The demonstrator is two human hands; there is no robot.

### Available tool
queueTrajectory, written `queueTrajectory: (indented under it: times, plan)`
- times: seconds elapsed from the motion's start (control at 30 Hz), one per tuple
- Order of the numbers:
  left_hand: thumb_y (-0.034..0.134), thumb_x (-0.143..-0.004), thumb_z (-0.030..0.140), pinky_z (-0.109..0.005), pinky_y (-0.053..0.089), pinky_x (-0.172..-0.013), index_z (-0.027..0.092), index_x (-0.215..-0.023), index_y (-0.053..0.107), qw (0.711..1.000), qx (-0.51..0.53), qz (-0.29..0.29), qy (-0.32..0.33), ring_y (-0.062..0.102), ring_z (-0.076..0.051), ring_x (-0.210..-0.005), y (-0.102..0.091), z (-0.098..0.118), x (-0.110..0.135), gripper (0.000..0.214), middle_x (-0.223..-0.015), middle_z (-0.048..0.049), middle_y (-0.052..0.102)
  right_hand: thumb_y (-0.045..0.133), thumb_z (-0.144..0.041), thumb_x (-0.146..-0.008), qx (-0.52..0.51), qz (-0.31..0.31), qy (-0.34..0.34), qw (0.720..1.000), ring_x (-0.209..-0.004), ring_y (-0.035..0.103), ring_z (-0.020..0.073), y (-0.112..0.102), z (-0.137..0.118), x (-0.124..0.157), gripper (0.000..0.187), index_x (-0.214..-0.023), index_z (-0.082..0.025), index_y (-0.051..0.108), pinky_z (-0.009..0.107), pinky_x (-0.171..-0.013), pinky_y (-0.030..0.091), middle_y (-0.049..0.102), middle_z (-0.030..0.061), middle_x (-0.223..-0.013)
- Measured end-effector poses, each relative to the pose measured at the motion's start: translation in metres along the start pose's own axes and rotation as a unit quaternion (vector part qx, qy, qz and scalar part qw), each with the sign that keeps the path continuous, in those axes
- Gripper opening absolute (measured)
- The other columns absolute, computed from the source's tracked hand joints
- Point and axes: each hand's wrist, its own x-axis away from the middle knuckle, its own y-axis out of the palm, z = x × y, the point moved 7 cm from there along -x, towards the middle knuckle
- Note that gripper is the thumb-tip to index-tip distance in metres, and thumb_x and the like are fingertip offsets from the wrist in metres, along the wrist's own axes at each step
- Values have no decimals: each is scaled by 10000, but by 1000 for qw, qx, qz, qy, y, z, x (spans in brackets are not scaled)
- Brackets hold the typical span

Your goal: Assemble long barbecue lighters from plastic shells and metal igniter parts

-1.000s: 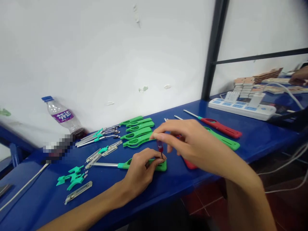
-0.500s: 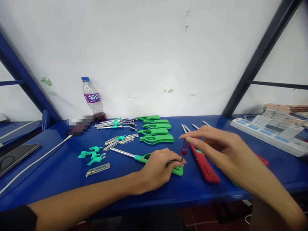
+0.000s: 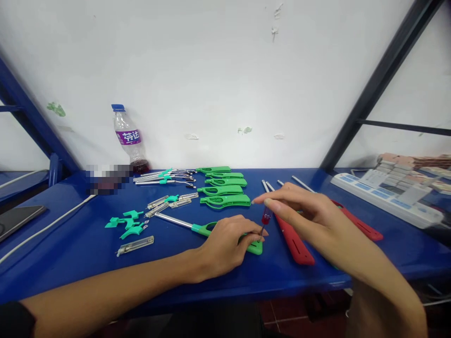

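A green long-nosed lighter [image 3: 256,248] with a silver tube lies on the blue table, partly covered by my left hand [image 3: 225,244], which is closed on its handle. The thumb and forefinger of that hand meet around the tip of a small screwdriver [image 3: 266,216] with a red and purple handle. My right hand [image 3: 312,218] pinches the top of this screwdriver, which stands nearly upright over the lighter's handle end. Just right of it, a red lighter [image 3: 294,241] lies partly behind my right hand. Whether a screw sits under the tip is hidden.
Behind are green handle shells [image 3: 225,201], metal tubes with wires [image 3: 151,182], and clear fuel tanks [image 3: 136,245]. Teal triggers [image 3: 131,229] lie left. A bottle [image 3: 129,138] stands by the wall; a power strip [image 3: 387,199] and another red lighter [image 3: 362,225] lie right.
The view has shifted slightly, so things appear a little further left. Both hands keep their hold, and the screwdriver remains over the green lighter's handle end.
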Motion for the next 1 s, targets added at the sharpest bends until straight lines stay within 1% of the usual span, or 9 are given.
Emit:
queueTrajectory:
  times: [0.17,0.27,0.33,0.47,0.53,0.63,0.7,0.83,1.0]
  plan:
    - [598,-1029,169,-275,530,-870,208,-1115,775,1000,0,-5,8,726,-184,-954,2,-2,1,201,-1027,-4,831,720,-590,-925,20,38,67,997,-700,576,170,-10,17,3,316,-955,-276,740,301,-601,425,665,-3,-821]
    - [601,-1030,173,-268,527,-870,199,-1123,774,1000,1,-5,12,723,-182,-965,2,-2,0,198,-1034,-11,828,646,-593,-978,23,35,52,998,-819,635,186,-12,11,7,328,-1121,-317,752,293,-673,477,703,9,-938]
    - [600,-1031,173,-273,523,-875,195,-1125,775,1000,0,-6,15,721,-187,-974,2,-2,0,199,-1046,-16,826,616,-586,-1000,7,28,33,999,-909,660,196,-12,4,8,324,-1106,-322,771,289,-726,496,723,14,-1015]
    - [605,-1029,170,-276,521,-873,193,-1128,772,1000,-1,-7,20,723,-188,-960,3,-2,0,195,-1034,-15,829,713,-626,-913,13,62,62,996,-668,616,168,-12,4,7,369,-876,-262,757,285,-576,442,684,-4,-764]
    - [606,-1028,166,-268,523,-864,189,-1125,770,1000,1,-6,21,726,-184,-949,2,-2,0,192,-1019,-14,831,714,-639,-903,21,67,77,995,-570,557,147,-11,5,5,385,-898,-255,743,279,-513,402,651,-18,-700]
    - [603,-1030,167,-256,524,-852,185,-1130,765,1000,4,0,18,729,-178,-945,2,-2,1,191,-1006,-14,831,628,-600,-982,-2,37,65,997,-604,587,139,-5,4,4,359,-1063,-268,740,266,-511,415,738,5,-895]
    - [604,-1029,165,-254,524,-850,186,-1133,765,1000,6,1,15,730,-177,-945,1,-2,1,194,-1005,-14,832,609,-579,-1001,-20,24,56,998,-683,636,151,-3,3,3,346,-1052,-263,737,261,-554,451,758,19,-986]
    - [604,-1025,154,-255,523,-868,188,-1127,769,1000,7,-3,16,733,-178,-967,2,-2,0,197,-1038,-13,833,738,-622,-894,-21,57,78,995,-679,644,161,-5,8,3,391,-860,-237,674,255,-569,459,706,-9,-761]
    - [608,-1027,168,-252,524,-861,188,-1105,773,1000,7,-5,11,732,-176,-948,3,-3,0,183,-1011,-13,832,619,-596,-993,-18,33,68,997,-551,549,117,-4,6,6,335,-1120,-292,680,243,-481,395,672,-44,-743]
